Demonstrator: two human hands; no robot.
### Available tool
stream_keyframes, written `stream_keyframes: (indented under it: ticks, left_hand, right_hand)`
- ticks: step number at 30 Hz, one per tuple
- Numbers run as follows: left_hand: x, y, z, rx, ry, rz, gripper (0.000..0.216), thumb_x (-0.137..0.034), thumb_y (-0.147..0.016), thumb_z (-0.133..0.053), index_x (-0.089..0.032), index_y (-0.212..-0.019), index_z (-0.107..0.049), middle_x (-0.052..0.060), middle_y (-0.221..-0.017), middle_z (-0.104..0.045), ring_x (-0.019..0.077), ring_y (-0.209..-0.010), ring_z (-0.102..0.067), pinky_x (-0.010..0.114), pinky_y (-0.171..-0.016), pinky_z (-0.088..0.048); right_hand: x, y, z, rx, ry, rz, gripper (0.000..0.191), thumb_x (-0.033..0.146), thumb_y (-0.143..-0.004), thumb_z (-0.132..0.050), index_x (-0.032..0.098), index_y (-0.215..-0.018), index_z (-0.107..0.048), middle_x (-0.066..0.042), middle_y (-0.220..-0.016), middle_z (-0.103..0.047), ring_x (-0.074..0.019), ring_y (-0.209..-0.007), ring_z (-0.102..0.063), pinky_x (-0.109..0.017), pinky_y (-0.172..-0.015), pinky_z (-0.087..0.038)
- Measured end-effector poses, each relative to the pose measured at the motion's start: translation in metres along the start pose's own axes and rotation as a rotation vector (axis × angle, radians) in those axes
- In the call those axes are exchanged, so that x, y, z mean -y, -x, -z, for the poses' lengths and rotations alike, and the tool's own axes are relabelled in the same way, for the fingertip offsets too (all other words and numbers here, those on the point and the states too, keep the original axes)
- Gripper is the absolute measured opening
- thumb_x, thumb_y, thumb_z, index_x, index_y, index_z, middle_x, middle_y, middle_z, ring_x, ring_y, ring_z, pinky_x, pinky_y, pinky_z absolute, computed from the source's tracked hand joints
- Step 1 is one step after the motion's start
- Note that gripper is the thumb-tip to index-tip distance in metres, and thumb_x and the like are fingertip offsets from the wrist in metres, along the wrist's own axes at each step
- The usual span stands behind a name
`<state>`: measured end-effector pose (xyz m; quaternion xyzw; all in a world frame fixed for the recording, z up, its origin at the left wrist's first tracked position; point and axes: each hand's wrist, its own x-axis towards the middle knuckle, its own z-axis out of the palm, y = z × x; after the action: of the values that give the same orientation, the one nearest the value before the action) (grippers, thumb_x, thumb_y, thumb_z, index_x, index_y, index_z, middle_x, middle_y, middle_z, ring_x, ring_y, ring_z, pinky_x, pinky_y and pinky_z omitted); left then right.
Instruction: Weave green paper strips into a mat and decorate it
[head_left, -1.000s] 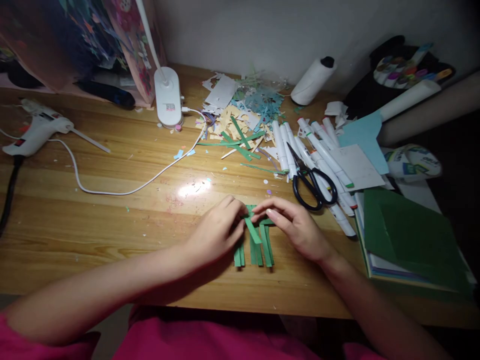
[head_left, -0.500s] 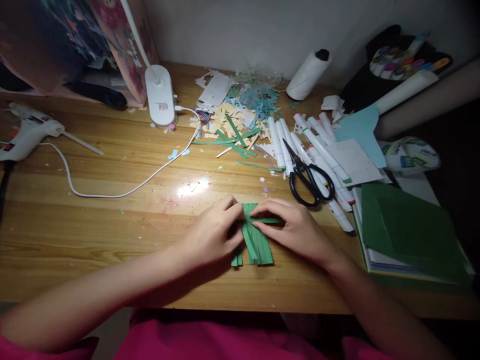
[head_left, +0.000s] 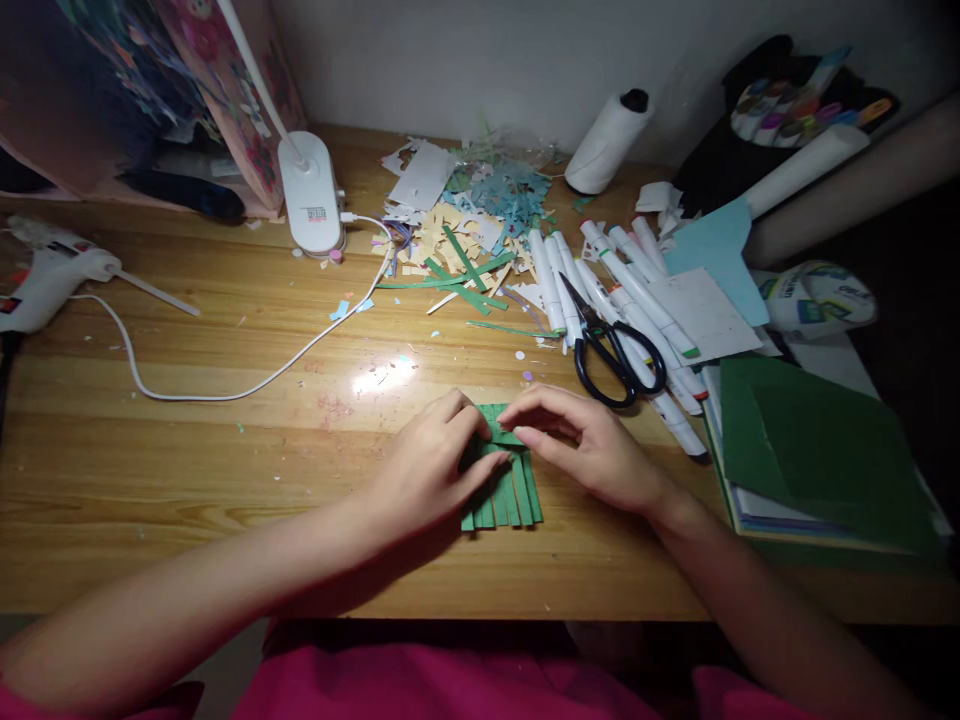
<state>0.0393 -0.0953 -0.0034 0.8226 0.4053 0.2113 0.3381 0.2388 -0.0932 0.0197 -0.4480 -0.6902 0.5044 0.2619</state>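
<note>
Green paper strips [head_left: 517, 495] are lying near the front edge of the desk [head_left: 300, 480], lower ends pointing toward that edge, with bare wood running between. Left hand [head_left: 439, 455] is covering their left side, fingers curled, thumb stretching over them; right hand [head_left: 589, 445] is coming in from the opposite side, thumb and fingertips sitting narrowly apart at the crosswise strip. Cannot tell whether either is pinching. Open room is spreading leftward, up to a white cable [head_left: 217, 397] looping across the wood. At right, a modest gap is separating wrist from paper stack [head_left: 810, 440]. Scissors [head_left: 598, 326] are resting on markers [head_left: 543, 280] just beyond the right hand, crowding that side. Strips are looking thin, flat and straight-sided, fanning slightly; wood is showing streaky grain and a glossy glare; scissors are bearing dark looped handles. Farther back, paper scraps [head_left: 454, 240] are forming a ragged heap, cream, white and blue.
</note>
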Motion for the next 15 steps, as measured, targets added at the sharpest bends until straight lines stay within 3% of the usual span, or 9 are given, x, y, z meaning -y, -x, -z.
stream_keyframes:
  ticks: [3,9,15]
  left_hand:
    - [-0.0007,-0.0023,-0.0039,-0.038,-0.074,0.002,0.012,-0.026,-0.09,-0.05,-0.015,-0.086,-0.052,0.005,-0.084,-0.051,0.0178,-0.075,-0.05,0.032,-0.065,-0.045]
    - [-0.0014,-0.0048,-0.0051,-0.053,-0.101,-0.014,0.011,-0.021,-0.091,-0.045,-0.014,-0.091,-0.053,0.007,-0.086,-0.052,0.0194,-0.079,-0.052,0.034,-0.07,-0.046]
    - [-0.0034,-0.0031,-0.0031,-0.051,-0.07,0.014,0.013,-0.022,-0.092,-0.043,-0.014,-0.089,-0.052,0.007,-0.086,-0.052,0.0192,-0.079,-0.052,0.035,-0.071,-0.046]
  right_hand:
    - [0.002,0.0015,0.0012,0.068,0.039,0.089,0.02,0.028,-0.087,-0.058,0.022,-0.106,-0.057,-0.005,-0.101,-0.058,-0.0157,-0.094,-0.061,-0.028,-0.084,-0.053]
    - [-0.0005,0.0038,0.0055,0.117,0.331,0.102,0.066,0.033,-0.07,-0.075,0.025,-0.128,-0.044,-0.008,-0.12,-0.05,-0.0243,-0.114,-0.051,-0.04,-0.099,-0.046]
    - [-0.0051,0.0016,0.0029,0.12,0.412,0.105,0.058,0.027,-0.073,-0.071,0.025,-0.126,-0.046,-0.007,-0.118,-0.055,-0.0253,-0.117,-0.049,-0.045,-0.104,-0.04]
